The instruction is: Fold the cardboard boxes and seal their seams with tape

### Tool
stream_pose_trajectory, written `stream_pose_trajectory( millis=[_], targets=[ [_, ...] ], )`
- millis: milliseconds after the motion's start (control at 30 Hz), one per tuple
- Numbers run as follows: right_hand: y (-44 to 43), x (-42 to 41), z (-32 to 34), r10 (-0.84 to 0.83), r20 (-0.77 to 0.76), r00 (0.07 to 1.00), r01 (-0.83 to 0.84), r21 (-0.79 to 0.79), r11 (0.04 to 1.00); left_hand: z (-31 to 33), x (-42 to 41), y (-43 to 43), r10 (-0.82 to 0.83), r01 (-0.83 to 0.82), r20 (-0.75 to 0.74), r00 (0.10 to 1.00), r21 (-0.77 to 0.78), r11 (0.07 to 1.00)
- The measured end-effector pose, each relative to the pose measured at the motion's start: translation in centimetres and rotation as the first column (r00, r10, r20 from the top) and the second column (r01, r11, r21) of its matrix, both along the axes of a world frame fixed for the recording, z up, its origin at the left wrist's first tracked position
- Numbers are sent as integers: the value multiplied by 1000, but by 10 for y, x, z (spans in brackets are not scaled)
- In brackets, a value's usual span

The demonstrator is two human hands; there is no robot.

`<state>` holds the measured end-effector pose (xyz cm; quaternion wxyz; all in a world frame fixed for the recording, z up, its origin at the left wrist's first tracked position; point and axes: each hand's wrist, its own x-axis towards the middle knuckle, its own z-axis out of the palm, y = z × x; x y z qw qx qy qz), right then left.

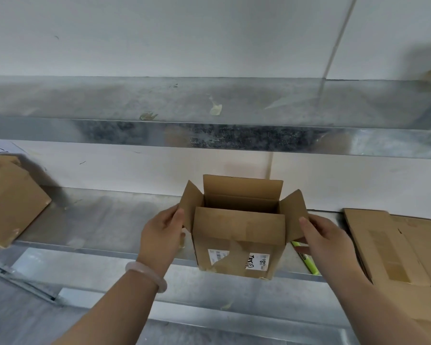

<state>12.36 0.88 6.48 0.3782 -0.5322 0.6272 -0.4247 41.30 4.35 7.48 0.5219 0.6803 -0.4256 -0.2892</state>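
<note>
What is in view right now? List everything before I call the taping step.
open box: one, brown, centre, top flaps up, white labels on its near side
second box: one, brown, left edge, partly out of frame
flattened cardboard: brown, count unclear, lying at the right
yellow-green stick: one, under the right hand; kind unclear
metal bench: one, grey, under the boxes
upper ledge: one, grey metal, against the white wall
tape scraps: at least two, pale, on the upper ledge
tape roll: none in view
bracelet: one, pale pink, left wrist
left hand: grips the open box's left flap
right hand: grips its right flap
</note>
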Motion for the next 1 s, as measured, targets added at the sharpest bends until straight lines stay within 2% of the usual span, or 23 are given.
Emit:
stream_pose_trajectory(
  millis=[133,267,400,633,833,1000],
  targets=[
    [3,2,9,35,-18,999,-36,-61,997,13,-1,5,13,-8,138,990,-36,999],
    [10,20,27,102,44,994,-96,-115,989,24,11,25,78,-56,201,976,-114,992],
    [9,60,41,228,85,970,-215,-138,967,30,42,47,210,-194,107,972,-137,971],
    [11,169,42,416,2,909,-412,-141,900,28,135,90,396,-395,-26,918,-153,906],
    [17,286,33,452,-10,892,-450,-120,885,17,234,118,428,-443,-139,893,-107,890],
    [18,387,20,451,-151,880,-468,-104,878,8,320,136,440,-453,-157,884,-53,890]
  ],
)
